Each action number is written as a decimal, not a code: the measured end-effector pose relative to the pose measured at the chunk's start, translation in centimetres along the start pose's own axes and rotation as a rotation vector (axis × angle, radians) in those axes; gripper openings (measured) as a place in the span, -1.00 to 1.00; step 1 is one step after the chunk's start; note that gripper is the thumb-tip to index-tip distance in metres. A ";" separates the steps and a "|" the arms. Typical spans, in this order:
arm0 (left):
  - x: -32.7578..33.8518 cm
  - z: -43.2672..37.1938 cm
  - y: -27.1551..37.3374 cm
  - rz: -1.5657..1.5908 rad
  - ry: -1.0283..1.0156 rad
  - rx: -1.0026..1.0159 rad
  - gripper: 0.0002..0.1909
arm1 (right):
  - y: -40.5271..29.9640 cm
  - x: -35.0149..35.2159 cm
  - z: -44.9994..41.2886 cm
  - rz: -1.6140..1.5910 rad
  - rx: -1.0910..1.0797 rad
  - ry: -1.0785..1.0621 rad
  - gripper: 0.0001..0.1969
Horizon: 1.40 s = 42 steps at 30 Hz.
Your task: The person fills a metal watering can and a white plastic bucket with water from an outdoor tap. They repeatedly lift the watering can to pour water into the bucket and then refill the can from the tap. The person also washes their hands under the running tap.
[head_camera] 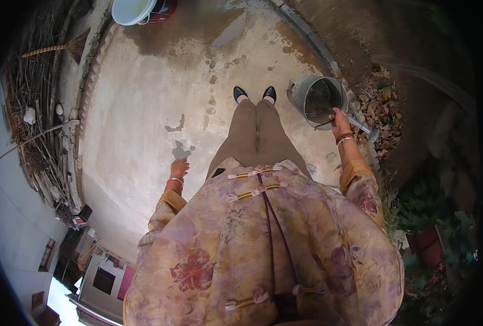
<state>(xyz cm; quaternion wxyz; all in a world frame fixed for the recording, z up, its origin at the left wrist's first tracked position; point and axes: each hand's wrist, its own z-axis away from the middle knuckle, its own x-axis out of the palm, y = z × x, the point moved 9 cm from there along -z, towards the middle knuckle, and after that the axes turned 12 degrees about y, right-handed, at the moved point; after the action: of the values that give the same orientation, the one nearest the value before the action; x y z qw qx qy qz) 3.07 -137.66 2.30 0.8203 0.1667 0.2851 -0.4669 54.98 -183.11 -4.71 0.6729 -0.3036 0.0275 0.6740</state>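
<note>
A grey metal watering can (pixel 298 95) hangs or stands at my right side, tilted so that its round open top faces me; whether it touches the ground I cannot tell. My right hand (pixel 339 121) is closed on its handle at the near rim. The can's spout (pixel 359 125) points out to the right and ends in a rose (pixel 373 135). The inside looks dark, and its contents are unclear. My left hand (pixel 179 168) hangs at my left side over the concrete, fingers loosely curled, with no object visible in it.
A white bucket (pixel 132 11) stands beside a dark and red container at the far left. Wet patches mark the concrete (pixel 143 81). Stacked branches (pixel 42 122) and a broom (pixel 46 51) line the left edge. A raised kerb (pixel 302 25), dry leaves (pixel 382 98) and plants border the right.
</note>
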 end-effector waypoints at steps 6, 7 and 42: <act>-2.2 2.4 -9.7 -0.253 -0.066 -0.096 -0.68 | 3.2 1.1 -6.8 -0.056 0.112 0.080 -0.85; -2.1 2.1 -10.6 -0.364 -0.110 0.061 -0.68 | 3.3 1.7 -7.4 0.030 0.113 0.065 -0.85; 1.0 9.4 -8.3 -0.071 -0.115 0.125 -0.70 | 4.3 9.0 -8.1 0.544 -0.276 -0.458 -0.71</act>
<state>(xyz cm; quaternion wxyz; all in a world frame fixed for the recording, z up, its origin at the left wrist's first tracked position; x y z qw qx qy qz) -0.80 -147.61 8.99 0.8062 0.1805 0.2134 -0.5214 54.85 -179.07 -16.93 0.4107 -0.2143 -0.1351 0.8759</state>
